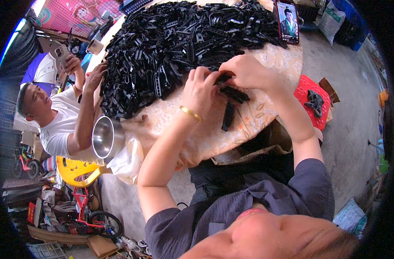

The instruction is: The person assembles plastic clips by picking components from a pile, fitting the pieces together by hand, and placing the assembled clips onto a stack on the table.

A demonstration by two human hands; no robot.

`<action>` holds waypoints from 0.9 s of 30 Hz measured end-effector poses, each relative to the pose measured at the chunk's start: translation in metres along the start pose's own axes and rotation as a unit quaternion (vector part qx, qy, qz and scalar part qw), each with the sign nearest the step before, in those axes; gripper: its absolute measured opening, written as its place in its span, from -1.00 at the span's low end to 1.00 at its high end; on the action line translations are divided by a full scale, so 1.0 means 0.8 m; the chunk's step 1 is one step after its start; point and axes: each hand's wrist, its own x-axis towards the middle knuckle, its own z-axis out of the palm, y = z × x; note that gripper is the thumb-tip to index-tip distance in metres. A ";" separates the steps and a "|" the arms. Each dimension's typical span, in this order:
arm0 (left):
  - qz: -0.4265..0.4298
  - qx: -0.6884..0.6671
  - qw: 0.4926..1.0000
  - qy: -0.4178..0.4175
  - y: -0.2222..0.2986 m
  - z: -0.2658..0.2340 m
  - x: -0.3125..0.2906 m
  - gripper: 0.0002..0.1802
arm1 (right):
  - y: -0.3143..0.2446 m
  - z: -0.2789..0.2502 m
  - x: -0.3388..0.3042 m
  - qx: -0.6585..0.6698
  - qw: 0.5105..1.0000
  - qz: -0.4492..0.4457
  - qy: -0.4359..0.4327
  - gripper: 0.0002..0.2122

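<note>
A big heap of narrow black plastic pieces (179, 43), some with slots along their length, covers most of the table. In front of it, my left hand (199, 88) and my right hand (248, 71) meet, fingers pinched on a small black plastic piece (224, 77) between them. The fingers hide much of that piece, so its exact kind does not show. Just below the hands lie a few loose black strips (235, 94) on the patterned tablecloth (257, 110). A gold bracelet circles my left wrist.
Across the left side, a person (61, 112) holds up a phone and rests a hand by the heap. A steel bowl (107, 137) and a white plastic bag (129, 162) are near the table's left edge. Another phone (287, 22) stands at the heap's right; a red stool (311, 88) is beyond.
</note>
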 end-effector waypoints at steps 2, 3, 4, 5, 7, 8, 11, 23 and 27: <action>-0.053 0.071 0.995 -0.047 -0.009 0.002 -0.001 -0.63 | -0.003 0.003 0.000 -0.046 0.999 -0.015 0.001 -0.76; -0.056 0.075 0.994 -0.056 -0.009 0.002 0.001 -0.65 | -0.003 0.003 -0.001 -0.029 0.999 -0.015 0.017 -0.76; -0.056 0.075 0.994 -0.056 -0.009 0.003 0.000 -0.65 | -0.002 0.002 -0.002 -0.012 0.999 -0.015 0.032 -0.76; -0.079 0.083 0.992 -0.043 -0.010 0.005 0.000 -0.67 | 0.001 0.000 -0.001 -0.012 0.999 -0.015 0.032 -0.76; -0.112 0.056 0.992 0.006 -0.009 0.005 0.002 -0.73 | 0.010 -0.008 0.000 0.124 0.990 -0.032 0.067 -0.77; -0.123 0.023 0.991 0.043 -0.012 0.002 0.004 -0.76 | 0.010 -0.009 -0.002 0.122 0.990 -0.030 0.068 -0.77; -0.236 -0.085 0.963 0.096 -0.022 -0.016 0.002 -0.84 | 0.003 0.004 0.006 0.319 0.942 -0.013 0.108 -0.81; -0.428 -0.485 0.753 0.122 -0.024 -0.006 0.003 -0.74 | -0.012 0.006 0.006 0.193 0.966 -0.107 0.136 -0.82; -0.378 -0.545 0.741 0.108 -0.025 -0.006 -0.002 -0.73 | -0.016 0.010 0.009 0.126 0.971 -0.117 0.169 -0.81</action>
